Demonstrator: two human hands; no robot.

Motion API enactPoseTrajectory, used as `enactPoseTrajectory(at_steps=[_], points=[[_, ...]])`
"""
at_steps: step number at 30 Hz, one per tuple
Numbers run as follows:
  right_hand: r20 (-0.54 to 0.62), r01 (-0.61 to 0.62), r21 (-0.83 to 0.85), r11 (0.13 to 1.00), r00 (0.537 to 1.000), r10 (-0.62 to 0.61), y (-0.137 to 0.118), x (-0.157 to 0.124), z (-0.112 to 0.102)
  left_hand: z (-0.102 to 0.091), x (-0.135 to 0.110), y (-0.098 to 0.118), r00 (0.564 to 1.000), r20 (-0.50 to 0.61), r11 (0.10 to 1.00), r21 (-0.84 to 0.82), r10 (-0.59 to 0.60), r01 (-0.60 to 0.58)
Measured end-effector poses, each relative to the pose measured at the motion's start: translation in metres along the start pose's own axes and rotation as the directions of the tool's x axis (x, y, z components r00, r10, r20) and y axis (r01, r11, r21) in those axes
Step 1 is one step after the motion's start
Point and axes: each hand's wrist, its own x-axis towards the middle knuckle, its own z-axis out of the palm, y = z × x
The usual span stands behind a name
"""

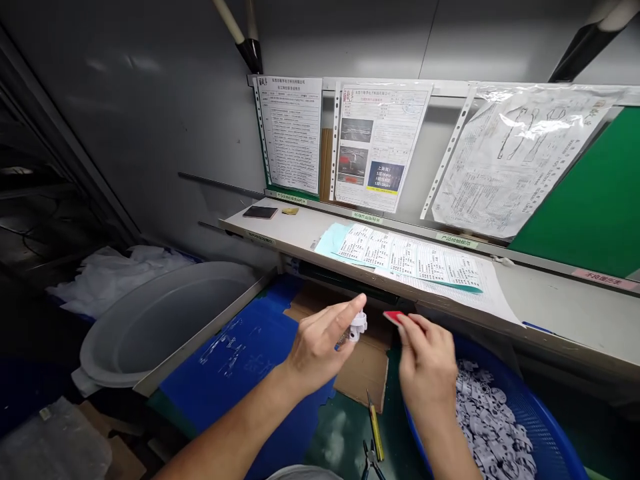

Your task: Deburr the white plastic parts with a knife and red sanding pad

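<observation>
My left hand (320,347) is raised over the bench, its fingers pinched around a small white plastic part (358,326). Just to its right, my right hand (425,363) is closed on a small red-tipped tool (393,317), whose tip points toward the white part. The two hands are a few centimetres apart. Below my right hand sits a blue basket (550,427) filled with several white plastic parts (493,420) of the same kind.
A blue sheet (235,367) and brown cardboard (365,370) lie on the green bench. Pliers (371,460) and a yellow tool (375,427) lie near the front. A large grey tub (150,320) stands at left. A shelf (550,300) with paper forms (410,257) runs across, instruction sheets hanging above.
</observation>
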Motion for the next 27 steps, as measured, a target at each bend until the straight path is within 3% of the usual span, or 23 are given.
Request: enactPoseTrajectory(at_steps=[2,5,7,9,12,14,17,19,21,24,27], points=[[-0.047,-0.06,0.025,0.998,0.997,0.061,0.005,0.0,-0.003,0.0,-0.002,0.0,1.0,-0.012,0.999,-0.032,-0.021,0.021],[0.03,-0.261,0.124,0.957,0.965,0.259,0.009,-0.01,-0.005,0.001,-0.007,0.0,0.994,-0.049,0.987,-0.137,-0.093,0.085],[0.147,-0.458,0.208,0.864,0.888,0.435,0.01,-0.022,0.001,0.001,-0.009,0.001,0.99,-0.039,0.967,-0.224,-0.133,0.121],[0.322,-0.617,0.369,0.695,0.787,0.527,0.01,-0.033,0.01,0.0,-0.01,0.002,0.988,-0.016,0.946,-0.291,-0.155,0.144],[0.588,-0.736,0.586,0.339,0.674,0.448,0.001,-0.04,0.021,-0.001,-0.013,0.006,0.983,0.003,0.925,-0.339,-0.184,0.174],[0.687,-0.754,0.641,0.143,0.647,0.331,-0.011,-0.039,0.025,0.001,-0.016,0.009,0.978,0.008,0.907,-0.372,-0.207,0.195],[0.728,-0.745,0.667,0.024,0.658,0.193,-0.027,-0.036,0.028,0.002,-0.02,0.011,0.969,0.034,0.871,-0.431,-0.244,0.234],[0.708,-0.726,0.685,0.06,0.683,0.178,-0.034,-0.034,0.031,-0.001,-0.022,0.011,0.964,0.06,0.846,-0.467,-0.261,0.258],[0.668,-0.699,0.694,0.169,0.714,0.211,-0.037,-0.033,0.036,-0.009,-0.022,0.01,0.954,0.114,0.807,-0.511,-0.277,0.295],[0.56,-0.623,0.633,0.459,0.778,0.284,-0.039,-0.031,0.038,-0.027,-0.02,0.007,0.915,0.234,0.713,-0.574,-0.328,0.402],[0.395,-0.444,0.476,0.759,0.879,0.266,-0.046,-0.031,0.036,-0.041,-0.02,0.005,0.864,0.299,0.634,-0.589,-0.405,0.501]])
